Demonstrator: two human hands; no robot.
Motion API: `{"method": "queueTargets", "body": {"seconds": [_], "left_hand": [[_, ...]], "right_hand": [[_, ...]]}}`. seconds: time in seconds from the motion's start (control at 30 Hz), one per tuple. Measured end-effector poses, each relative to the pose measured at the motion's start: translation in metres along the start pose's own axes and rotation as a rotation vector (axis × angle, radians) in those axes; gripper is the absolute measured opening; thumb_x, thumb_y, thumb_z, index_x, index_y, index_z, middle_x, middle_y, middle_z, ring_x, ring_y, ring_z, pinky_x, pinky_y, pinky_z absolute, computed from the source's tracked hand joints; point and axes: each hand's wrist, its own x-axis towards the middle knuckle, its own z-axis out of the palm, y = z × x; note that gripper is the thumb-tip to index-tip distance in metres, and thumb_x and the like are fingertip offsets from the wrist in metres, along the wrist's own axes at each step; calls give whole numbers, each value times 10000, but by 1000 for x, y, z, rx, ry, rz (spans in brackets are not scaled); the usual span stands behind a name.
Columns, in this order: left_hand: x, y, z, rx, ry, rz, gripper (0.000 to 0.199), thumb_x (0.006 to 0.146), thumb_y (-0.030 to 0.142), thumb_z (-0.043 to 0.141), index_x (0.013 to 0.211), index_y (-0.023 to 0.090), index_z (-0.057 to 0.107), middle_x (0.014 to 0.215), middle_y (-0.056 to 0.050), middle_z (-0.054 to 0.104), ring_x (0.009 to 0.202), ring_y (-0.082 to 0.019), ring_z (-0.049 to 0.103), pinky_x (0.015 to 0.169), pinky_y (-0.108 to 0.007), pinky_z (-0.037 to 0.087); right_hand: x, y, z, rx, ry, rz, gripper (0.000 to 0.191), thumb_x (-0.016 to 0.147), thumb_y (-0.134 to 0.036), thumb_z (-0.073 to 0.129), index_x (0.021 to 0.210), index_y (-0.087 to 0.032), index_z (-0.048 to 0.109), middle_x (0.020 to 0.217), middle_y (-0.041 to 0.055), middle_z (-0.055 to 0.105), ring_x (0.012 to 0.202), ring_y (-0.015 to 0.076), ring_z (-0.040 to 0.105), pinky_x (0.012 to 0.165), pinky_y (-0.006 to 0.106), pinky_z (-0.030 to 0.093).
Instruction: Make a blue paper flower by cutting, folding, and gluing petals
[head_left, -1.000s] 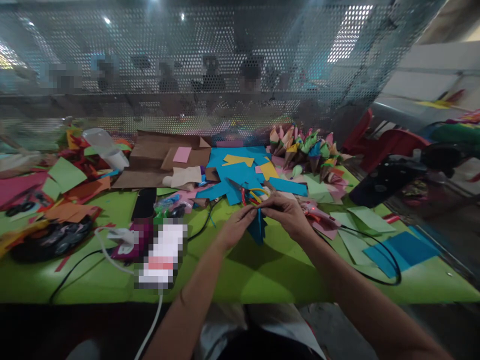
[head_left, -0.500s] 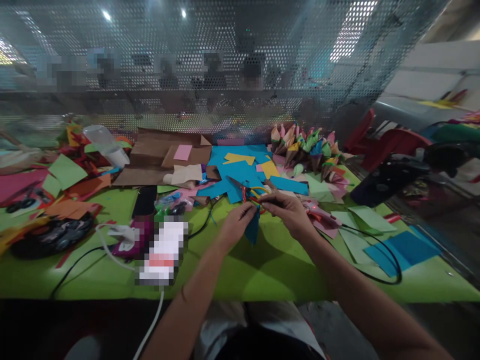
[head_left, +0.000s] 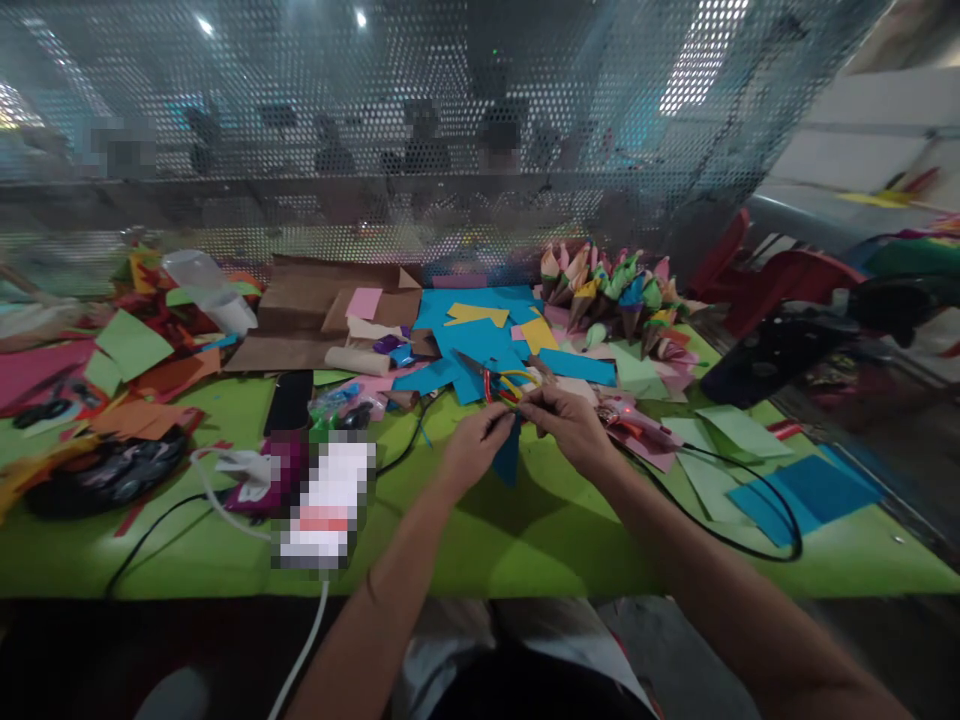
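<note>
A small blue paper piece (head_left: 507, 455) hangs point-down between my two hands, above the green table. My left hand (head_left: 478, 440) pinches its upper left side between thumb and fingers. At its top right, my right hand (head_left: 564, 415) has thumb and fingertips closed together at the paper's upper edge; how much paper lies between them is hard to make out. Just beyond my fingertips lie scissors (head_left: 476, 365) with red grips and a yellow-handled tool (head_left: 517, 380), both on blue sheets (head_left: 472, 335).
Paper cones (head_left: 611, 285) stand at the back right. A pink glue gun (head_left: 645, 425) with a black cable lies right of my right hand. A phone (head_left: 326, 500), a dark phone (head_left: 289, 403), brown cardboard (head_left: 300, 310) and a clear cup (head_left: 202, 285) are on the left.
My right hand has shifted slightly, its fingers still at the top of the blue paper. The view has moved a little.
</note>
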Motion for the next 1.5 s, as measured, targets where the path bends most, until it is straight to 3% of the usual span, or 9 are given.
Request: {"method": "queueTargets", "body": {"seconds": [0.3, 0.53, 0.63, 0.77, 0.93, 1.1, 1.27, 1.4, 1.5], "left_hand": [[0, -2, 0, 28, 5, 4, 242, 936, 352, 489, 801, 191, 610, 734, 3, 602, 715, -161, 519, 672, -271, 380], [2, -4, 2, -189, 14, -99, 118, 832, 299, 616, 823, 182, 609, 734, 17, 591, 720, -145, 518, 671, -251, 411], [3, -8, 2, -228, 56, -128, 81, 796, 252, 644, 791, 180, 605, 701, 25, 581, 692, -132, 510, 649, -241, 417], [4, -10, 2, -301, 78, -146, 168, 766, 303, 714, 763, 177, 603, 695, 24, 598, 681, -122, 534, 632, -233, 426], [3, -8, 3, -510, -62, -255, 428, 747, 536, 742, 931, 165, 636, 692, -2, 644, 603, -131, 586, 579, -252, 424], [5, -13, 3, -426, -17, -218, 388, 744, 538, 715, 780, 177, 577, 585, 54, 487, 547, -94, 459, 564, -245, 378], [6, -20, 2, -301, 78, -205, 270, 826, 454, 635, 805, 190, 580, 651, 43, 490, 631, -119, 457, 600, -250, 365], [5, -18, -3, -172, 51, -170, 269, 893, 421, 561, 753, 193, 596, 675, 19, 518, 698, -148, 482, 642, -266, 373], [5, -18, -7, -100, 115, -167, 267, 910, 385, 548, 713, 205, 537, 674, 23, 508, 684, -151, 479, 654, -280, 367]], "right_hand": [[0, 3, -1, -59, -12, -28, 403, 722, -595, 728, 709, -198, 663, 640, 1, 583, 572, 122, 442, 519, 265, 353], [5, 5, -8, 44, 126, -22, 398, 723, -602, 730, 724, -217, 630, 628, -12, 563, 567, 130, 484, 505, 263, 417], [7, 5, -9, 63, 99, -32, 416, 742, -622, 722, 793, -214, 661, 683, 0, 606, 594, 132, 519, 526, 266, 452], [7, 8, -8, 66, 11, 6, 431, 669, -599, 804, 756, -201, 665, 650, 3, 625, 549, 132, 535, 499, 270, 451], [9, 12, -10, 145, 135, -1, 398, 671, -571, 819, 719, -219, 640, 603, -4, 607, 530, 142, 547, 482, 272, 426], [13, 14, -15, 122, 92, 19, 397, 639, -552, 840, 780, -216, 680, 842, 71, 732, 711, 200, 646, 501, 275, 452], [14, 17, -18, 5, 91, -23, 368, 676, -545, 806, 679, -213, 649, 1039, 114, 749, 867, 248, 668, 520, 276, 424], [15, 19, -22, -63, 87, -26, 356, 704, -563, 768, 710, -222, 665, 773, 55, 706, 742, 222, 643, 524, 280, 408], [16, 20, -25, -145, 68, -48, 346, 735, -555, 743, 701, -220, 665, 642, 14, 634, 696, 207, 621, 551, 282, 411]]}}
